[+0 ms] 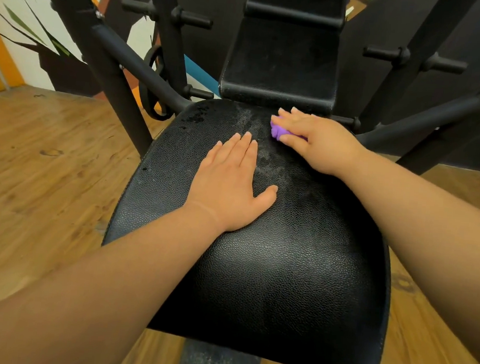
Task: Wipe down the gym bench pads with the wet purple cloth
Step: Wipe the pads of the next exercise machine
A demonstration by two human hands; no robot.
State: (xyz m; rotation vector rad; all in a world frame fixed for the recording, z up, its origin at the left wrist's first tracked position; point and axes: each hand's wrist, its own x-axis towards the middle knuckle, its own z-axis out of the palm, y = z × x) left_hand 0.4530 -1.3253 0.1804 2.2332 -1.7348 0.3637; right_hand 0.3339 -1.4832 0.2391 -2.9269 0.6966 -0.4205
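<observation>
The purple cloth (279,131) sits bunched at the far end of the seat pad (284,256), just in front of the back pad (281,62). It lies under the right grip (318,142), whose fingers and thumb curl round it and press it to the vinyl. The left grip (230,186) lies flat on the middle of the seat pad, fingers straight and close together, holding nothing.

The cloth looks small, soft and light. Being wet, it should mould to the pebbled surface and drag a little rather than slide freely. Holding it as a wad from above, as here, seems sensible: palm pressure spreads it, and the thumb keeps it from rolling out. The pads look firm but cushioned, and their grained black cover probably turns slick where damp. A pale smear (260,155) runs between the two grips.

Most of the cloth is hidden under the right grip, so its full size and wetness cannot be judged. The left forearm covers the seat pad's near left corner, the back pad's upper part runs out of view, and the dark frame (111,93) merges with the wall behind.
</observation>
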